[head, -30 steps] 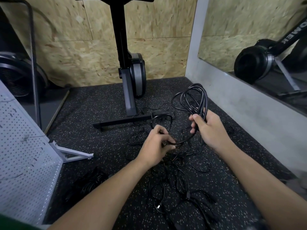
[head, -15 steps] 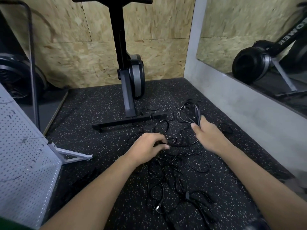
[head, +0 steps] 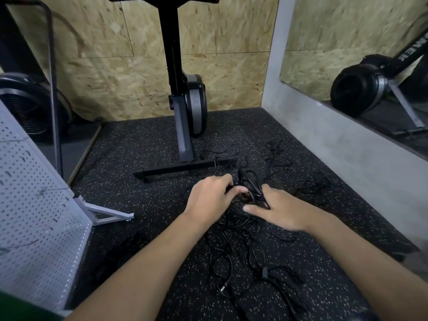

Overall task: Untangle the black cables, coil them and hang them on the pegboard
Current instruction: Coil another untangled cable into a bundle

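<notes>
A tangle of thin black cables (head: 240, 249) lies spread over the speckled black floor mat in front of me. A thicker coiled bundle (head: 251, 186) rests on the mat between my hands. My left hand (head: 208, 198) is low over the tangle, fingers curled round a strand at the bundle's left side. My right hand (head: 280, 209) grips the coiled bundle from the right, its index finger pointing left. The white pegboard (head: 34, 218) leans at the far left on a grey stand.
An exercise machine's post and flywheel (head: 187, 105) stand at the back, its black foot bar (head: 185, 169) just beyond my hands. More loose cables (head: 312, 184) lie to the right near a grey wall ledge (head: 347, 163). A fan (head: 25, 105) sits back left.
Both hands have dropped from chest height to the floor. The coiled bundle that my right hand held up now lies on the mat, and my hands have come closer together.
</notes>
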Motion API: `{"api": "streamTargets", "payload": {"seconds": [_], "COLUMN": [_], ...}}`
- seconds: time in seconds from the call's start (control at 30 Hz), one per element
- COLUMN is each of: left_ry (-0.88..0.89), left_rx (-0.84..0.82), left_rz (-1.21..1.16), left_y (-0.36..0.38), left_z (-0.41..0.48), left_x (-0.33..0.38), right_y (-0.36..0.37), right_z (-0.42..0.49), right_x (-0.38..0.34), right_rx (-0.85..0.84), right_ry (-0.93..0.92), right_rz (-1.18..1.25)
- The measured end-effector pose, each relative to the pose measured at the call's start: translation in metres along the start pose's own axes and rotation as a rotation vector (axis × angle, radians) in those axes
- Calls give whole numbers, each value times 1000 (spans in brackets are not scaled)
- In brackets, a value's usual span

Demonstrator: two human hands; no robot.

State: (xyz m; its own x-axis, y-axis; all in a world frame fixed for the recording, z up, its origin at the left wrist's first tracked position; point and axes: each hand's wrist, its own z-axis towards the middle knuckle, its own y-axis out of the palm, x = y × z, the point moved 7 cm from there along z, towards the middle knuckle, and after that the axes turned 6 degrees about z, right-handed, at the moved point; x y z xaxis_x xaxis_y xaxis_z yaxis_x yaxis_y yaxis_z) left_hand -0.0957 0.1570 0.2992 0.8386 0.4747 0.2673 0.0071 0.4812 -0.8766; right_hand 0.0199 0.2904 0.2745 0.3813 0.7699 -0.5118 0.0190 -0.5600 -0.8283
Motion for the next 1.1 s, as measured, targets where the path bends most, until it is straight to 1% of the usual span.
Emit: {"api": "streamTargets", "payload": {"seconds": [0.1,0.2,0.27,0.33,0.4,0.5,0.57,0.67,0.77,0.83,0.93,1.03,1.1], "left_ry": [-39,-49,-65,-62,-49,-55,-75,-115,-158,-187,-211,-248,-281], "left_rx": [-48,1,7,-22,-59,-131,-159,-203,-221,-170,-58,-109,-173], "left_rz": [121,226,247,229,89,-260,-387,-456,-591,-654,-626,-611,-622], "left_y": [1,-6,-8,-6,1,13,18,22,23,18,9,15,21], "left_z": [0,2,4,5,5,5,4,3,3,4,2,-2,-4], "left_x": [0,-1,-2,-3,-8,-23,-28,-30,-37,-42,-44,-41,-44], "right_y": [7,10,9,6,0,-10,-10,-9,-12,-11,-10,-16,-23], "right_z": [0,-1,-1,-2,-4,-3,-2,0,0,-1,-3,-2,-2], "right_x": [-1,-2,-4,-6,-8,-4,2,4,3,1,-1,-3,-3], "right_rx": [-33,-80,-108,-120,-122,-108,-125,-144,-144,-173,-214,-183,-111], "right_ry": [-3,14,8,-25,-58,-101,-116,-121,-100,-90,-95,-147,-180], "right_rz": [-33,-30,-20,-22,17,128,241,340,402,411,407,474,528]}}
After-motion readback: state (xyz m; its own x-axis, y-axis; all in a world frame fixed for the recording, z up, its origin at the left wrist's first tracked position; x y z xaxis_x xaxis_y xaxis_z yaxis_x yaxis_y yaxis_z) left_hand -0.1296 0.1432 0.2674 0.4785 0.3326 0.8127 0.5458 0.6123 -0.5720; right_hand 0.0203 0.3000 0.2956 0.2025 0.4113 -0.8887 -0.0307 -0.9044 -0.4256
